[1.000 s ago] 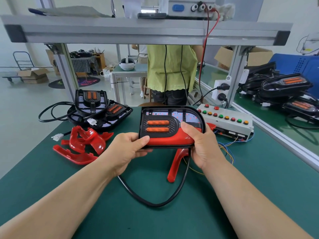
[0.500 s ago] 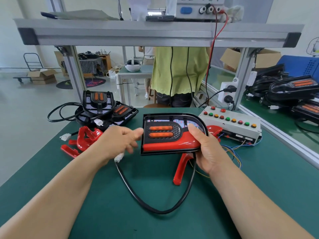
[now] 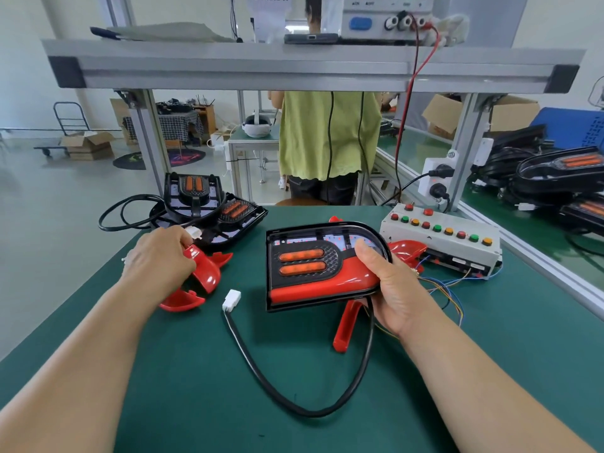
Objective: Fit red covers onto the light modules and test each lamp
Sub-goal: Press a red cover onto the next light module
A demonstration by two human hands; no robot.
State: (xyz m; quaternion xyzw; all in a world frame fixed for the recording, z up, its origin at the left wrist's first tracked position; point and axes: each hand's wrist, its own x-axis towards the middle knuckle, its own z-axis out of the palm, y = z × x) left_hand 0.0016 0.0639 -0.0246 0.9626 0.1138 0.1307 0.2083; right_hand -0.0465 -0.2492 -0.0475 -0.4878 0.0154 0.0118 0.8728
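The left hand [image 3: 160, 256], having let go of the module [image 3: 323, 266] half a second ago, is now closing round a loose cover [image 3: 204, 269] in the red pile at the table's [image 3: 228, 403] left. The right hand [image 3: 389, 286] alone is gripping the covered module over mid-table. Its plug [image 3: 231, 299] is lying free on the table (not joined to the test box [image 3: 441, 237]), so testing is probably waiting.

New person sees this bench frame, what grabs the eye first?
The light module at centre, black-framed with two orange strips, gripped at its right edge by the right hand. At left, the left hand grips a loose red cover on the green mat. The module's white connector lies unplugged between them; a button box sits at back right.
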